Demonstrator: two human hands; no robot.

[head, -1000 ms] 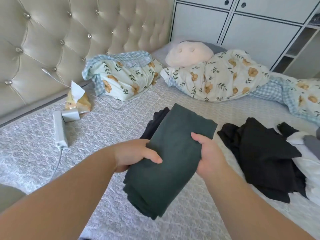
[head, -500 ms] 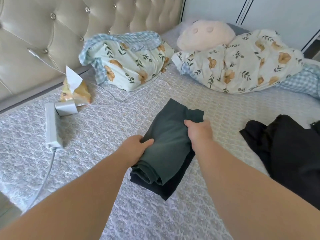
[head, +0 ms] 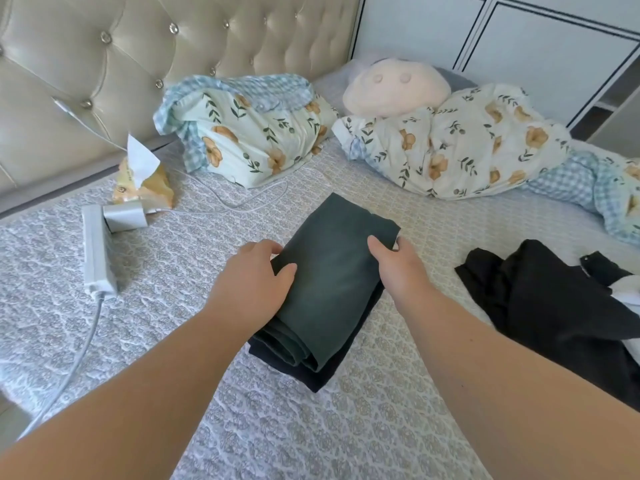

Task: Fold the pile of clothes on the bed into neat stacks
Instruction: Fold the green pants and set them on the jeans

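A folded dark green garment lies on top of a folded black garment in the middle of the bed. My left hand grips the green garment's left edge, thumb on top. On the right edge sits my right hand, thumb on top and fingers curled round the side. To the right lies an unfolded pile of black clothes with a bit of white cloth at its far side.
A white power strip with a charger and cables lies at the left, beside a tissue pack. Two floral pillows and a plush cushion sit by the tufted headboard. White cabinets stand behind.
The green garment was held up in the air a second ago; both hands have lowered it onto the black folded garment and still rest on its edges.
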